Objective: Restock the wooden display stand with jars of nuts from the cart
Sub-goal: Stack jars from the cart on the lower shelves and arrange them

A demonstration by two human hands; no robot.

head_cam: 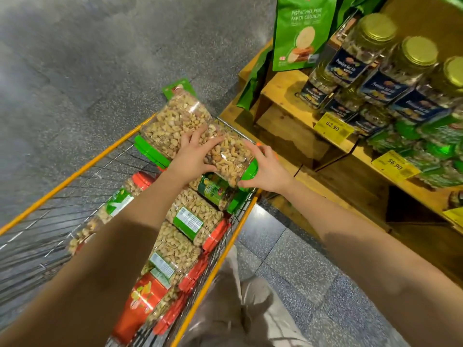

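A wire cart with orange rails stands in front of me, holding several clear jars of nuts with green or red lids. Both hands hold one green-lidded jar of mixed nuts above the cart's far right corner. My left hand grips its left side with fingers spread over the top. My right hand curls around its lidded right end. Behind it a larger green-lidded jar lies on the cart's far end. The wooden display stand is to the right.
On the stand sit several gold-lidded jars with blue labels, green packs below them, yellow price tags and a green pistachio bag. Red-lidded jars lie in the cart. Grey speckled floor lies to the left.
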